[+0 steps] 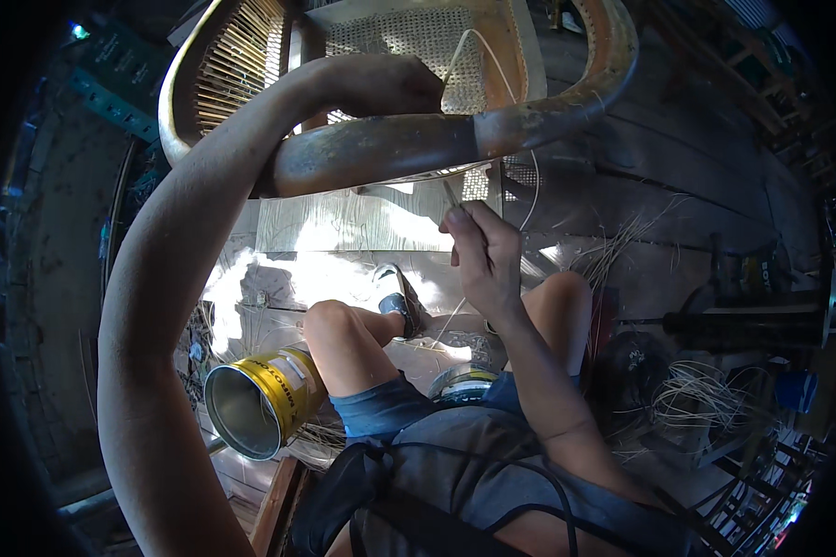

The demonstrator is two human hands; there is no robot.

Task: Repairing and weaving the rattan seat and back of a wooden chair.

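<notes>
Your left arm (153,297) sweeps up closest to the lens and crosses the curved rail (372,153) of the chair, its left hand (409,84) curled beyond that rail, over the woven panel (395,35). A pale cane strand (475,32) rises beside that fist, arches over and drops outside the rail to your right; your fingertips are hidden, so I cannot tell whether you pinch it. Should that hold be loose, the strand could slip back; pulled hard, its tight arch could kink or split. Your right hand (485,249) is closed around a thin tool (450,195) pointing up just below the rail. Since the rail may block your view of the far hand, a blind push could jab your fingers or nick the weave. The strand's slack, hanging near your right knee (559,302), could also snag there.
</notes>
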